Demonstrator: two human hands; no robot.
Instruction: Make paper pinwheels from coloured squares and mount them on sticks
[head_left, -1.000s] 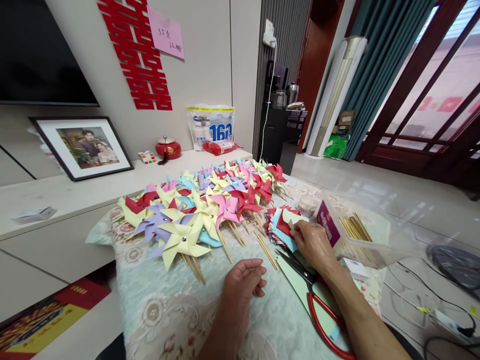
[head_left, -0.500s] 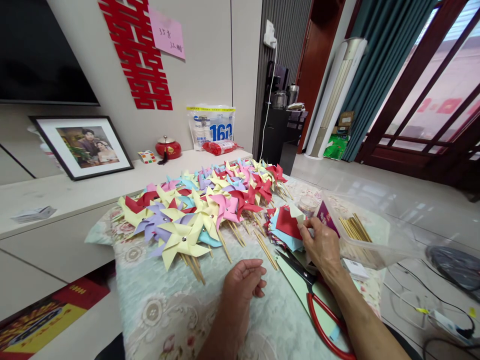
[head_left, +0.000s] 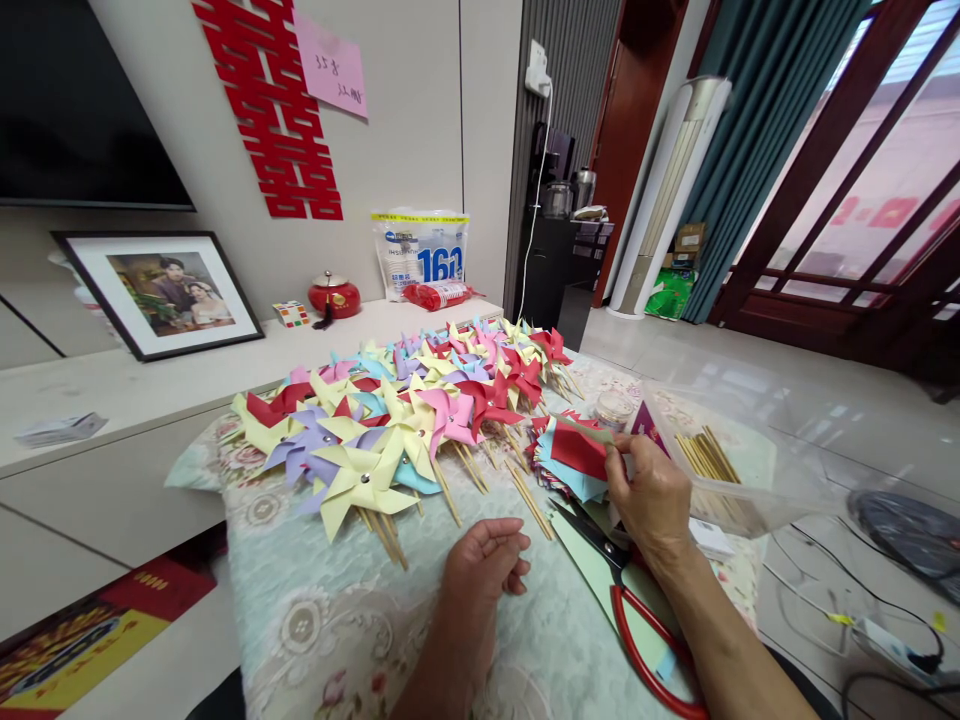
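My right hand (head_left: 651,492) pinches a pale paper piece (head_left: 589,430), seen nearly edge-on, between thumb and fingers. It is held over a stack of coloured paper pieces (head_left: 574,458), red and light blue on top. My left hand (head_left: 487,562) hovers low over or rests on the tablecloth, fingers loosely curled and nothing visible in it. Between the hands lie scissors (head_left: 613,560) with red handles, on pale green paper (head_left: 581,560). A few thin wooden sticks (head_left: 531,500) lie beyond my left hand. Many finished paper pinwheels (head_left: 405,430) on sticks fill the table's far left.
A clear plastic box (head_left: 750,510) with wooden sticks (head_left: 709,455) stands right of my right hand. A small round clear tub (head_left: 615,408) sits behind the paper stack. The floral tablecloth (head_left: 337,620) covers the table. A white cabinet (head_left: 135,390) runs along the wall.
My right hand has shifted slightly right, and the pale paper in it has tipped from facing me to nearly edge-on. My left hand looks unchanged.
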